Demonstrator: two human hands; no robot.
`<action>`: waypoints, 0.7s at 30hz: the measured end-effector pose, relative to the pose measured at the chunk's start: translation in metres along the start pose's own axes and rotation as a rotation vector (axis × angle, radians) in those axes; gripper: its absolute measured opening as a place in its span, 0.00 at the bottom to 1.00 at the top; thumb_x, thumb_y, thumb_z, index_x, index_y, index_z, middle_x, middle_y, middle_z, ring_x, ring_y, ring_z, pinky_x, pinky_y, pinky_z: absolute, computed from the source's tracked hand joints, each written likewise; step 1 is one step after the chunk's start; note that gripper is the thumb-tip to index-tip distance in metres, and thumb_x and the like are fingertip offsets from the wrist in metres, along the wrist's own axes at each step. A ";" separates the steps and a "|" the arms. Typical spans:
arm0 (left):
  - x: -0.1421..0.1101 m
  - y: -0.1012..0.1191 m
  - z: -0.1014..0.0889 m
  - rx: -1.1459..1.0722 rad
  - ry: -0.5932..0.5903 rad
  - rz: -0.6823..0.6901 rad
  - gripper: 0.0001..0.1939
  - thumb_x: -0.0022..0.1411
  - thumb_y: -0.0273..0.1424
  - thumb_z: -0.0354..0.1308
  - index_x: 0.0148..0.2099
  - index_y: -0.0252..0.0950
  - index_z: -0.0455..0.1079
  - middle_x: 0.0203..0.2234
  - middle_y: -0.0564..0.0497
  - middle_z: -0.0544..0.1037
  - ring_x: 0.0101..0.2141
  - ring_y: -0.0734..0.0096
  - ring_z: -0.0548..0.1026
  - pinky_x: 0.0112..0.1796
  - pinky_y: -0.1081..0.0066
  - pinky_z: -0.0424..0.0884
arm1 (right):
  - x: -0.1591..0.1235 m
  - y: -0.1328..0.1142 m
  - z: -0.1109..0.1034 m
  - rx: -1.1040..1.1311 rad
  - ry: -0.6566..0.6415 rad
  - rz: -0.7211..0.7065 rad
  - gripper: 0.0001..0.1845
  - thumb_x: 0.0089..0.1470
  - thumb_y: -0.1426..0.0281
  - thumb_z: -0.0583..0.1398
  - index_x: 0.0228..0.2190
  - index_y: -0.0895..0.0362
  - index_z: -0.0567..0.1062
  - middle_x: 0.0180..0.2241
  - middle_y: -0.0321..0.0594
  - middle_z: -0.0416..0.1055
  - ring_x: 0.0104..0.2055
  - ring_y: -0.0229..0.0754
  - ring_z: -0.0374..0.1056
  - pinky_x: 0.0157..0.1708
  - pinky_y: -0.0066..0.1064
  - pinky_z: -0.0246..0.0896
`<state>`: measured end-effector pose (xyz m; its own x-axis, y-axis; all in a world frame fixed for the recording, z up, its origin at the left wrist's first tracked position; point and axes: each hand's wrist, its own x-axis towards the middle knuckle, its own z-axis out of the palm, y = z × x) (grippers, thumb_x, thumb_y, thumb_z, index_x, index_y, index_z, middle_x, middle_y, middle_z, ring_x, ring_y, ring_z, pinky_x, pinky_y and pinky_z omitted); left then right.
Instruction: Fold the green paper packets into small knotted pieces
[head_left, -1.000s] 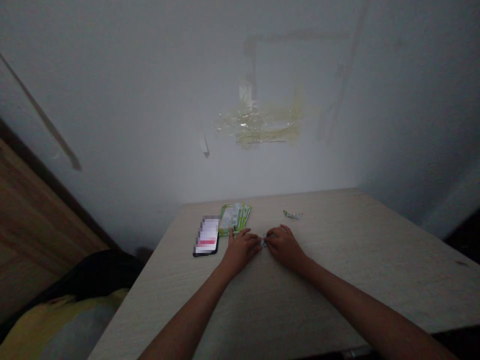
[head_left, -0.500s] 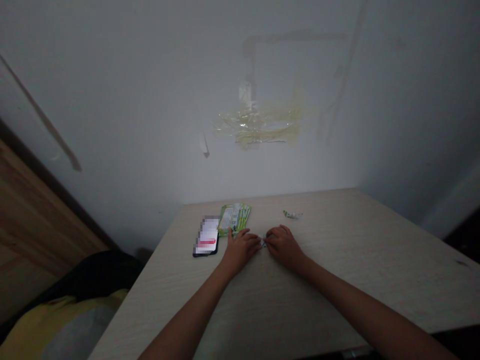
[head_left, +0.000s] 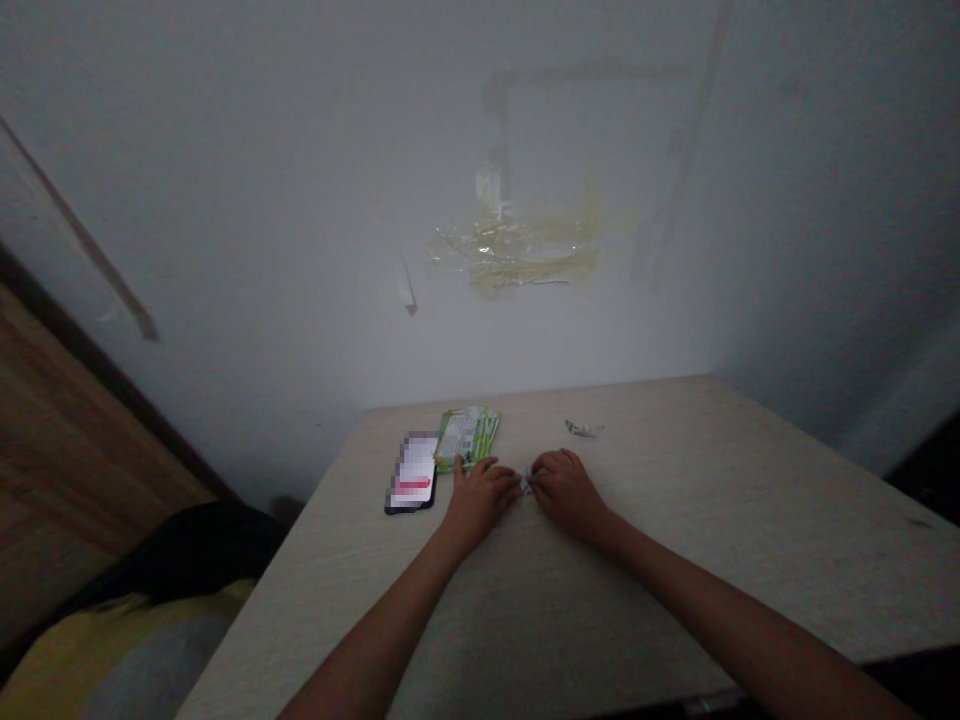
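Between my fingertips, low over the table [head_left: 675, 560], is a small whitish crumpled piece [head_left: 525, 483] that looks like paper or wrapper; most of it is hidden. My left hand [head_left: 481, 500] pinches it from the left, and my right hand [head_left: 568, 492] from the right, its fingers curled. Just beyond my left hand lies a stack of flat green-and-white printed packets [head_left: 466, 437], whose near edge meets my left fingers in the view. Left of the packets is a phone [head_left: 414, 475] with a lit screen.
A small twisted green-and-white scrap [head_left: 583, 429] lies beyond my right hand. Behind the table rises a wall [head_left: 300, 250] with peeling yellowed tape [head_left: 525, 250]. At lower left are a yellow and grey cloth [head_left: 127, 650] and a wooden panel [head_left: 45, 460].
Hardly anything differs. Both hands stay in the same place at the small piece, with only a slight shift of the whole view.
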<state>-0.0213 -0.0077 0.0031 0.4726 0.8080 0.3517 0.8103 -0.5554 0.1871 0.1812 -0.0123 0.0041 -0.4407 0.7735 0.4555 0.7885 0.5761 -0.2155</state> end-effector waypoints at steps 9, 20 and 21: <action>-0.001 0.004 0.000 -0.010 0.016 0.001 0.12 0.66 0.39 0.54 0.51 0.50 0.72 0.48 0.54 0.78 0.58 0.57 0.63 0.59 0.35 0.34 | 0.001 0.000 0.002 -0.021 0.016 -0.014 0.09 0.57 0.73 0.58 0.35 0.55 0.79 0.40 0.42 0.73 0.47 0.45 0.65 0.56 0.42 0.49; 0.000 0.009 -0.004 -0.053 0.043 0.050 0.12 0.65 0.41 0.53 0.46 0.47 0.75 0.40 0.52 0.79 0.50 0.62 0.69 0.60 0.39 0.34 | 0.001 0.018 0.006 0.072 0.025 0.044 0.10 0.57 0.70 0.60 0.38 0.50 0.80 0.42 0.41 0.73 0.48 0.43 0.65 0.52 0.38 0.55; 0.000 0.010 -0.005 -0.053 0.048 0.053 0.12 0.65 0.40 0.54 0.46 0.47 0.75 0.40 0.52 0.79 0.50 0.63 0.69 0.60 0.40 0.34 | 0.001 0.019 0.007 0.081 0.020 0.046 0.10 0.57 0.70 0.60 0.39 0.50 0.80 0.42 0.41 0.73 0.48 0.43 0.65 0.52 0.38 0.55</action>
<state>-0.0151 -0.0140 0.0093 0.4964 0.7674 0.4058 0.7644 -0.6080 0.2147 0.1931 0.0015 -0.0055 -0.3953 0.7948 0.4605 0.7704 0.5599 -0.3050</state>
